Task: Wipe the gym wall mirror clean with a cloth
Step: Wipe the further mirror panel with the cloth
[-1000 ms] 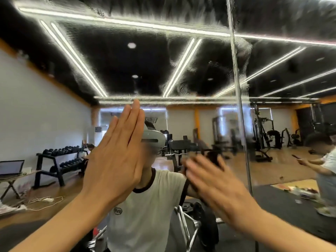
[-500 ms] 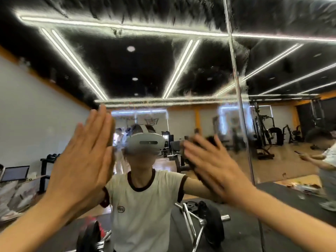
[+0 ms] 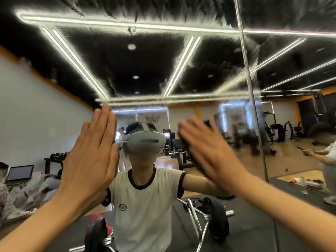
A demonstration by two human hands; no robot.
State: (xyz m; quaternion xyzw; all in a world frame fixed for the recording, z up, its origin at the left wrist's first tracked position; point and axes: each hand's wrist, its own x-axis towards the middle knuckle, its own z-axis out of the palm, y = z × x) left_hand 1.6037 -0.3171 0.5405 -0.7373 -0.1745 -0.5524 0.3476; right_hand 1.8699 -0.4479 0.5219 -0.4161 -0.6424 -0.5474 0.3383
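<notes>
The grip of the left hand (image 3: 91, 159) is lying open, its straight fingers together and flat against the mirror (image 3: 127, 70), holding nothing. To the right, the right hand (image 3: 209, 151) is also spreading its fingers open and is pressing a dark cloth (image 3: 189, 146) onto the glass; the cloth is showing under the palm, blurred.
</notes>
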